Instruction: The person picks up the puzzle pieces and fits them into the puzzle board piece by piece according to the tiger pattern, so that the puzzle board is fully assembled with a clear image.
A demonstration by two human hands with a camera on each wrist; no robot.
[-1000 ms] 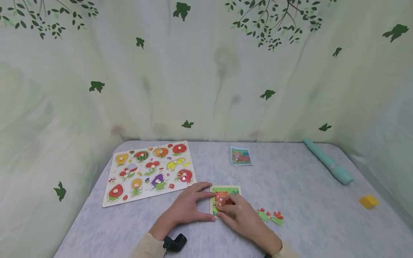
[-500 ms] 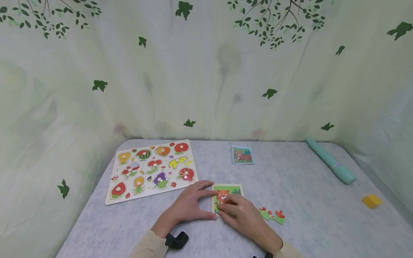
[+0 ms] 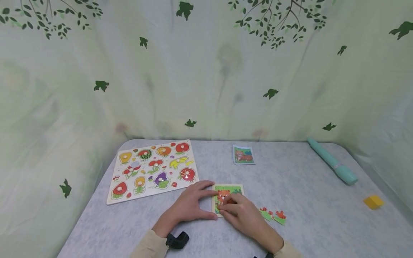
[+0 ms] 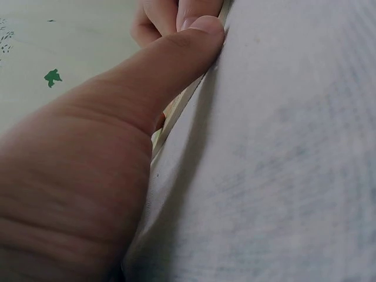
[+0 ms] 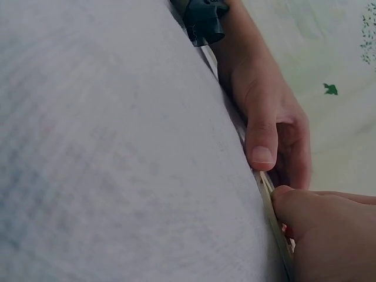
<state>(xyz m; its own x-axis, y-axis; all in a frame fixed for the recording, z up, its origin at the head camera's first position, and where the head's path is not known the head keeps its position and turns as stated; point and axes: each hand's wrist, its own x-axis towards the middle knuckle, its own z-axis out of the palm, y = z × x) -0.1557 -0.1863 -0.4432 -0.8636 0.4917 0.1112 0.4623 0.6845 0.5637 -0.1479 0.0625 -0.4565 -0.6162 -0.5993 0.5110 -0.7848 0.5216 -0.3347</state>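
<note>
A small framed jigsaw puzzle (image 3: 229, 185) with an orange tiger on green lies flat on the table. My left hand (image 3: 193, 203) rests at its left side, fingers fairly straight, index fingertip on the left rim and thumb at the near left corner. My right hand (image 3: 243, 215) reaches over the lower part of the puzzle with thumb and fingers bent together, pinching what seems to be a puzzle piece, mostly hidden under the fingertips. In the right wrist view, both hands meet along the frame's thin edge. Several loose green and orange puzzle pieces (image 3: 280, 218) lie right of my right hand.
At the left stands a big fruit peg puzzle board (image 3: 148, 175), its near right part close to my left hand. Behind the jigsaw lies a small picture card (image 3: 244, 156). Farther right are a rolled teal mat (image 3: 333, 163) and a yellow block (image 3: 373, 202). A printed curtain (image 3: 206, 71) closes the back.
The head view has shifted slightly, so everything sits a little farther right in it. Both hands keep nearly the same pose on the puzzle.
</note>
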